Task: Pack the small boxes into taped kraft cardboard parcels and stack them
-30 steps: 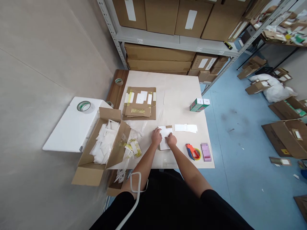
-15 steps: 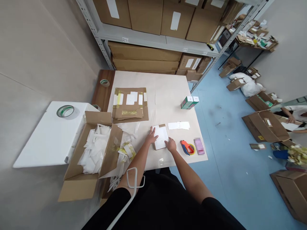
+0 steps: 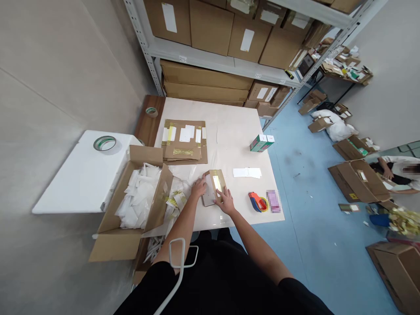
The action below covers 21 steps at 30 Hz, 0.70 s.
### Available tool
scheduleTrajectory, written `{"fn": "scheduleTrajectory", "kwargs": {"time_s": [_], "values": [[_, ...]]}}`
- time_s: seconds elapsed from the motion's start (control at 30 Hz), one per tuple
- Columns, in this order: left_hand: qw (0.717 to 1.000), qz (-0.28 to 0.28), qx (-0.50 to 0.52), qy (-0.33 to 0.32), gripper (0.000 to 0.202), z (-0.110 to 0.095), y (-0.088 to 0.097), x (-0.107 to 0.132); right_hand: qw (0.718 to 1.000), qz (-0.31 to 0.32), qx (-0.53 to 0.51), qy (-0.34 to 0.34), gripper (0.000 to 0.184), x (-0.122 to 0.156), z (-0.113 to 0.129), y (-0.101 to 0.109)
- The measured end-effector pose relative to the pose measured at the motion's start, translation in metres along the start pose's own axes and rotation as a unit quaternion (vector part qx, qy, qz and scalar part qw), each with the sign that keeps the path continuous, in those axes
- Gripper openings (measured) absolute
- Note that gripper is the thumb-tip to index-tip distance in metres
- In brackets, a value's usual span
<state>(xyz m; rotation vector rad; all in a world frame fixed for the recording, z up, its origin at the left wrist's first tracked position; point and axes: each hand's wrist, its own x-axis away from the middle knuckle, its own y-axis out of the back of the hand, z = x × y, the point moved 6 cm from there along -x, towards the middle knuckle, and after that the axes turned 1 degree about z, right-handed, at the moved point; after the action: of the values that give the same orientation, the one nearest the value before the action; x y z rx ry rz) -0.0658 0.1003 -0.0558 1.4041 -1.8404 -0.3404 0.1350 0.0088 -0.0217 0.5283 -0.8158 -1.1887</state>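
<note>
Below frame centre, left hand (image 3: 198,188) and right hand (image 3: 225,201) seem to be positioning a carton (image 3: 211,186) on the tabletop (image 3: 236,131); whether the fingers grip or merely rest, I can't tell. Next calls for steadiness.

We see bright, even light, soft shadow by the tape roll (image 3: 99,141) at left, stretched edges, pixelated pink item (image 3: 273,201) lower right.

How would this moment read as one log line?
left hand: touching brown rectangular cardboard box | right hand: touching box | worktop: whitish table | nearby: orange-and-blue tape dispenser
</note>
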Motion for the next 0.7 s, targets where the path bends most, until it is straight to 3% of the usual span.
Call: {"fn": "scheduleTrajectory", "kwargs": {"time_s": [0.1, 0.2, 0.3, 0.4, 0.53, 0.7], "values": [[0.997, 0.009, 0.078, 0.018, 0.068, 0.007, 0.005, 0.013, 1.0, 0.026, -0.007, 0.006, 0.057, -0.002, 0.015, -0.014], [0.986, 0.018, 0.164, 0.037, 0.068, 0.011, 0.001, 0.037, 0.998, 0.019, -0.052, 0.013, 0.064, -0.005, 0.02, -0.022], [0.97, 0.027, 0.236, 0.061, 0.083, 0.015, -0.012, 0.067, 0.996, 0.006, -0.091, -0.01, 0.077, -0.009, 0.01, -0.023], [0.954, 0.021, 0.299, 0.02, 0.107, 0.011, -0.025, 0.094, 0.994, 0.034, -0.109, 0.005, 0.083, -0.011, 0.002, -0.022], [0.951, -0.028, 0.306, -0.043, 0.12, -0.003, -0.036, 0.117, 0.986, 0.092, -0.129, 0.043, 0.095, -0.012, -0.003, -0.016], [0.964, -0.09, 0.25, -0.031, 0.114, -0.032, -0.037, 0.132, 0.979, 0.125, -0.148, 0.061, 0.102, -0.014, -0.006, 0.01]]}}
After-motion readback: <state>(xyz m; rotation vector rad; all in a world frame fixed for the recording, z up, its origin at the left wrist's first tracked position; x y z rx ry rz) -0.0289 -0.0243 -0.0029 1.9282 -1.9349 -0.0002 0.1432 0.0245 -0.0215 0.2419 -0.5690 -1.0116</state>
